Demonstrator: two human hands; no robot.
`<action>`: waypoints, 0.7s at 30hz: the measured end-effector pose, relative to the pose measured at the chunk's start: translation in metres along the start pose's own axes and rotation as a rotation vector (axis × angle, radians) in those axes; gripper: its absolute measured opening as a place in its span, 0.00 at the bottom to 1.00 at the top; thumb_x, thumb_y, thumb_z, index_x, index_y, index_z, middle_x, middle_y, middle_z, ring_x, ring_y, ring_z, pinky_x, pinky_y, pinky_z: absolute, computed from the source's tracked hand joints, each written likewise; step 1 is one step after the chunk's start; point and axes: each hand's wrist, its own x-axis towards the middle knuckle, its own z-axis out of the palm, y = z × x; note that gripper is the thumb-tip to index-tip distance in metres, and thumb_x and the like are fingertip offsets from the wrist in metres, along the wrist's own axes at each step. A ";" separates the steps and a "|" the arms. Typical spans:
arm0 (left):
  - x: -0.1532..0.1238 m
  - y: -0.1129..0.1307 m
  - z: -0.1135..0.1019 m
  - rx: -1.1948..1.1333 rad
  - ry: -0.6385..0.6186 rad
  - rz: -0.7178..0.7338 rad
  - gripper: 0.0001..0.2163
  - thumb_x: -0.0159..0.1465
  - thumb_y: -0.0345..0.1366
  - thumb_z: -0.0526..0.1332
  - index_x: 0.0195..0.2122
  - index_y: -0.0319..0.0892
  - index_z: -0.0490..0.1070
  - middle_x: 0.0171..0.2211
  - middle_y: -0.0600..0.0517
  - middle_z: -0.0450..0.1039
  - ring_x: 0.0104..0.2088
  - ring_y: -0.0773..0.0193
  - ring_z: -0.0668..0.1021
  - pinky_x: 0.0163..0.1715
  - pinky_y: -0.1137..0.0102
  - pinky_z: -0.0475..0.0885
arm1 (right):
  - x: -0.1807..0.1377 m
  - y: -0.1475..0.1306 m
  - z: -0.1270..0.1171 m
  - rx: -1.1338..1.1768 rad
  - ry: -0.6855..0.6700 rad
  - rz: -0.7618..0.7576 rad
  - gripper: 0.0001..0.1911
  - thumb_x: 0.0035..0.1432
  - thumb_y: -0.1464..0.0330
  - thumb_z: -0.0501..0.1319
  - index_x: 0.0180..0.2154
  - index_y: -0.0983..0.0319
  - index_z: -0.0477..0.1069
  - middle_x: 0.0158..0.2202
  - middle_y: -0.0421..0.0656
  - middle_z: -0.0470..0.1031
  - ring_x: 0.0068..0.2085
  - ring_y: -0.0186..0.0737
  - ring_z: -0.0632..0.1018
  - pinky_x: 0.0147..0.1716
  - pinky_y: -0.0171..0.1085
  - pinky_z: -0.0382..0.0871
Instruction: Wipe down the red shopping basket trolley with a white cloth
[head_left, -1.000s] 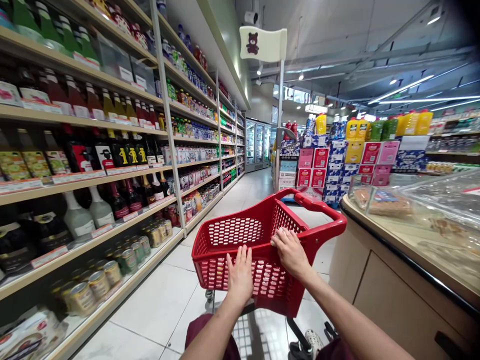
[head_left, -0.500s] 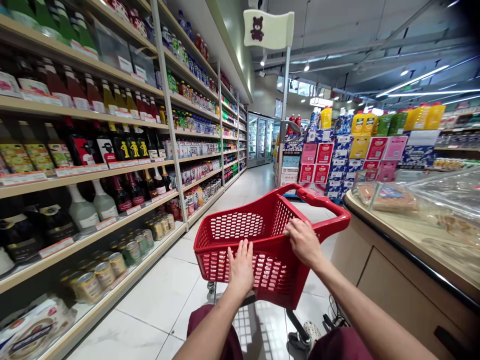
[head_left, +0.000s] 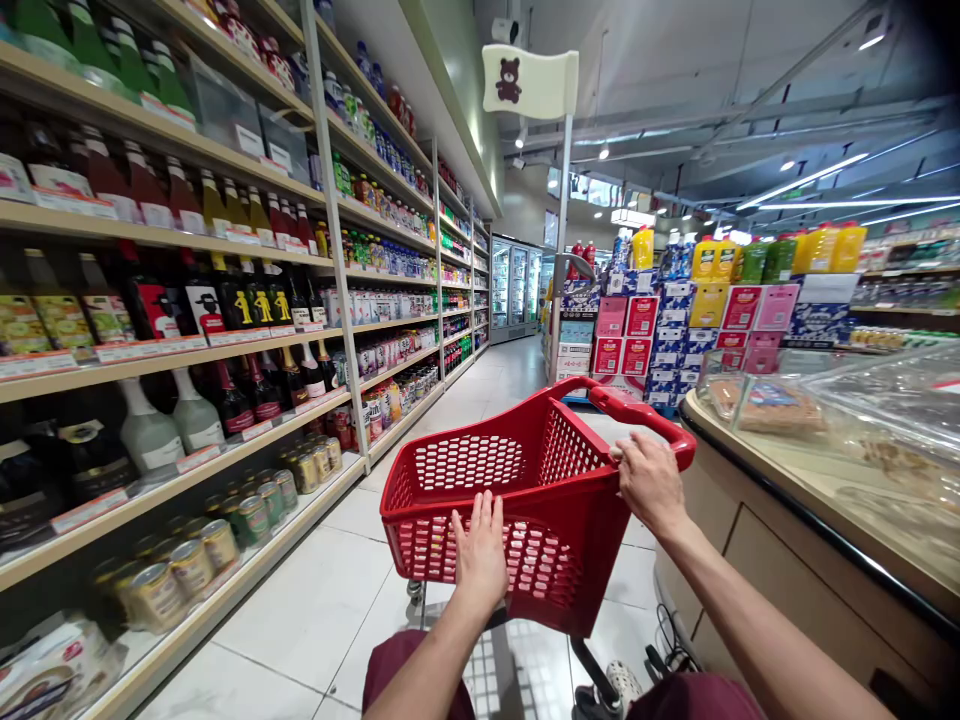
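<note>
A red plastic shopping cart (head_left: 559, 555) with perforated sides stands crosswise in front of me, its handle (head_left: 630, 408) to the right. The part of its basket I can see into holds nothing. My left hand (head_left: 481, 548) lies flat on the near side of the basket, fingers stretched up to the rim. Close to where the handle joins the basket, my right hand (head_left: 654, 482) has its fingers curled over the corner of the rim. Something small and white shows at those fingertips, too small to name.
Shelves of bottles (head_left: 240, 300) and cans (head_left: 217, 540) line the left. On the right, a curved counter (head_left: 750, 540) with clear covers stands near the cart. Stacked drink cartons (head_left: 637, 335) and a flag-topped post (head_left: 562, 230) are beyond. Tiled floor (head_left: 300, 590) runs down the aisle.
My right hand has slid right along the rim to the corner near the handle. My left hand stays on the basket's side. The view has tilted up slightly.
</note>
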 end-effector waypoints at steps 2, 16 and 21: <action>0.000 0.001 -0.001 0.016 -0.004 -0.008 0.37 0.48 0.25 0.49 0.62 0.38 0.40 0.63 0.48 0.38 0.62 0.58 0.44 0.57 0.49 0.43 | -0.007 -0.015 0.004 0.057 -0.030 -0.069 0.14 0.55 0.71 0.49 0.38 0.64 0.71 0.46 0.51 0.69 0.50 0.46 0.66 0.51 0.47 0.54; -0.002 0.002 -0.002 0.050 -0.010 -0.012 0.36 0.48 0.23 0.47 0.61 0.38 0.41 0.63 0.48 0.38 0.62 0.57 0.44 0.57 0.48 0.43 | -0.024 -0.076 0.019 0.181 -0.093 -0.235 0.15 0.56 0.74 0.48 0.41 0.62 0.70 0.46 0.48 0.69 0.52 0.44 0.65 0.53 0.45 0.54; -0.002 -0.001 -0.001 0.033 -0.010 -0.008 0.39 0.46 0.22 0.48 0.62 0.39 0.39 0.63 0.50 0.38 0.62 0.58 0.44 0.57 0.48 0.43 | -0.016 -0.061 0.020 0.169 -0.088 -0.209 0.17 0.56 0.75 0.47 0.43 0.62 0.69 0.46 0.48 0.69 0.50 0.42 0.67 0.53 0.45 0.54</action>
